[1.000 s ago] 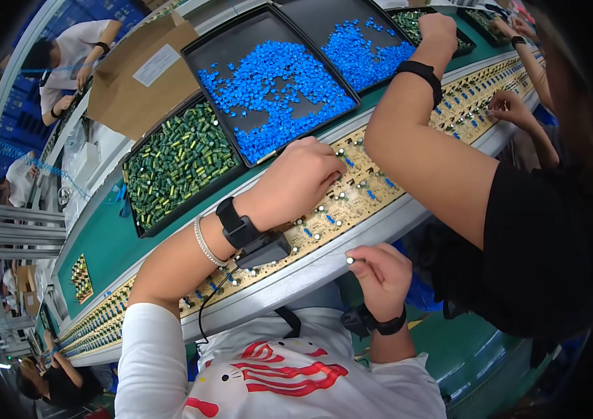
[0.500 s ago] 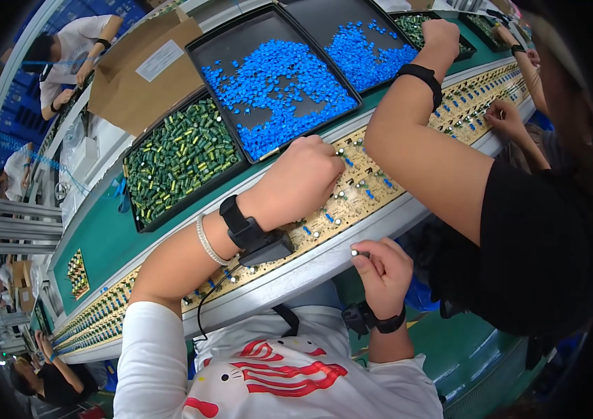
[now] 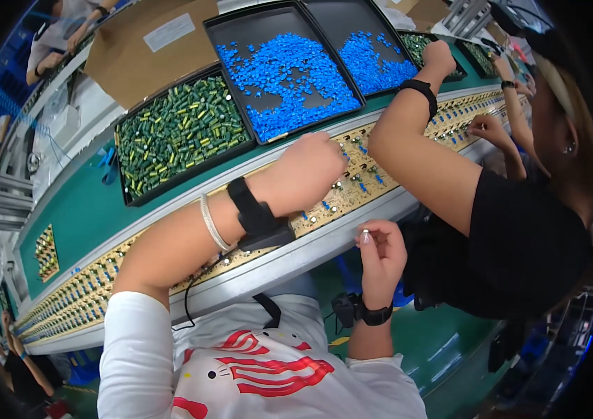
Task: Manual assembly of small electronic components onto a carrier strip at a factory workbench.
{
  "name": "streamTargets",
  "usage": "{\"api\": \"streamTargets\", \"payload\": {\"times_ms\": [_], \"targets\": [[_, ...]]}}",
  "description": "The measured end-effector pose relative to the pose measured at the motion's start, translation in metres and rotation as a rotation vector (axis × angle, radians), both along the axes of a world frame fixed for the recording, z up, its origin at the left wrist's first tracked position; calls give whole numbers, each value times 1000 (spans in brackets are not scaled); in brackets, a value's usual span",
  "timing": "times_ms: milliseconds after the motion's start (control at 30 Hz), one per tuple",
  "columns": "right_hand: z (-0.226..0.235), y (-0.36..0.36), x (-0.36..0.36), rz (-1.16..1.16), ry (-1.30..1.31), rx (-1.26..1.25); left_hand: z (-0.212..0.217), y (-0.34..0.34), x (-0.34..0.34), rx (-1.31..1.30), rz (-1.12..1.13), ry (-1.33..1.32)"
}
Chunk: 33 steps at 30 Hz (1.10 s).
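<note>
A small, pale-ended component point(image 3: 365, 232) sits between thumb and forefinger of the right hand point(image 3: 383, 251) — probably light, stiff, slightly slippery; grip its sides. These fingers are nearly closed, pinching it. Left hand point(image 3: 308, 169): over the circuit boards point(image 3: 346, 203), fingertips hidden — grasp cannot be determined.

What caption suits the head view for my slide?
Left hand over circuit boards, right hand clear of them, blue parts in trays beyond.

White shirt point(image 3: 261, 403), red-striped print point(image 3: 279, 375); black wrist straps point(image 3: 246, 202); pale left-wrist bracelet point(image 3: 211, 223); black cable point(image 3: 186, 300).
</note>
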State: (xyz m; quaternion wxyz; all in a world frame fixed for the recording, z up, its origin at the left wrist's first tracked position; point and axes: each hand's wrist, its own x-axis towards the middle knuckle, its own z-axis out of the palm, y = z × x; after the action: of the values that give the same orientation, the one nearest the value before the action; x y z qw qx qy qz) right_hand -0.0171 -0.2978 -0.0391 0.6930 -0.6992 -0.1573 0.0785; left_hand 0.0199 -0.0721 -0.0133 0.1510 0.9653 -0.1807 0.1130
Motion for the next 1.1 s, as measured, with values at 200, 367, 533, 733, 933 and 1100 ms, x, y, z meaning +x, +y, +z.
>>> {"api": "streamTargets", "payload": {"times_ms": [200,367,533,733,933,1100], "targets": [[7,-12,24,-49,-71,-199,45,75,-49,-219,118,-52],[15,-4,42,8,-74,-275,29,156,-118,-73,510,-19],[18,10,50,139,-246,-559,4,168,-145,-143,497,-70],[26,15,56,190,-305,-713,8,170,-147,-208,439,-70],[32,22,57,239,-510,-777,4,172,-149,-179,405,-171],[31,24,60,251,-519,-845,3,170,-149,-172,399,-207]]}}
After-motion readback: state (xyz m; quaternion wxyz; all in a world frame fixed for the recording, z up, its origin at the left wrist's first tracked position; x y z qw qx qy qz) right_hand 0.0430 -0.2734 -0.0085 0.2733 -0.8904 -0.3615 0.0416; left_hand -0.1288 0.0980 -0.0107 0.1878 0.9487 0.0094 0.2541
